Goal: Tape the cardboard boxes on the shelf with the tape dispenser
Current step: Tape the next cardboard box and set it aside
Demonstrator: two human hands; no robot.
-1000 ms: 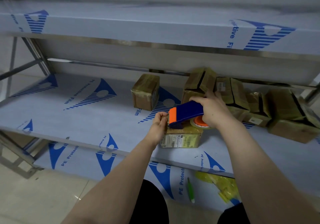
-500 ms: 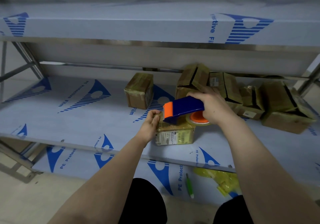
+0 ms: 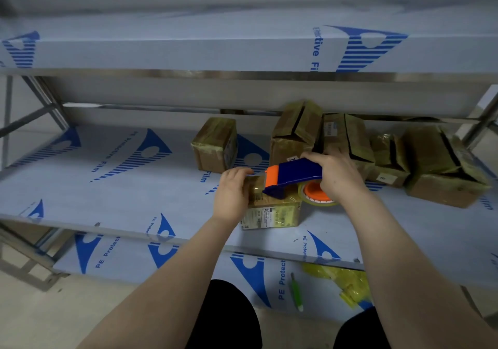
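Front cardboard box (image 3: 272, 215): here it is on the middle shelf (image 3: 107, 187), close to the front edge, printed label facing us, glossy tape across the top.
Left hand (image 3: 231, 192): at the front cardboard box's left end, fingers curled over the top edge, gripping it.
Right hand (image 3: 338, 176): above the box's right end, fingers wrapped tight round the handle of the tape dispenser (image 3: 293, 173).
Tape dispenser: blue body, orange nose, tipped down onto the box's top, just right of the left hand's fingertips.
Tape roll (image 3: 314, 192): orange hub, clear tape, hanging off the box's right side, under the right hand.
Lone taped box (image 3: 215, 145): behind the front box and to its left, standing alone.
Row of boxes (image 3: 388, 160): behind the front box and to its right, four packed side by side, dark seams showing on top.
Lower shelf (image 3: 134, 262): below the front box, film-covered.
Green stick (image 3: 296, 292): below the box, on that lower shelf.
Crumpled yellow film (image 3: 345, 281): just right of the stick.
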